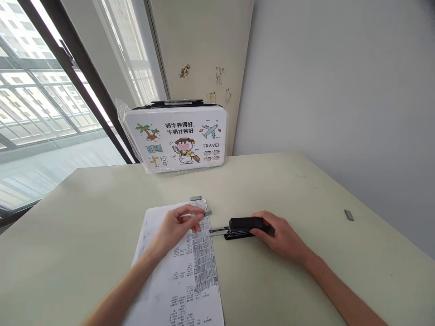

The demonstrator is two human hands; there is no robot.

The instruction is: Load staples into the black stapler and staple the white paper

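Observation:
A black stapler (243, 226) lies on the pale table (306, 190), its metal staple tray slid out toward the left. My right hand (280, 235) wraps over the stapler's rear end and grips it. My left hand (178, 226) rests above a printed paper sheet (190, 271) and pinches a small grey strip of staples (207, 213) between thumb and fingers, just left of the stapler's open tray. Another short staple strip (196, 198) lies at the sheet's top edge.
A white cartoon-printed case (176, 138) wrapped in plastic stands at the table's far edge against the wall. A loose grey staple strip (349, 215) lies at the right. A large window is on the left; a grey wall runs along the right.

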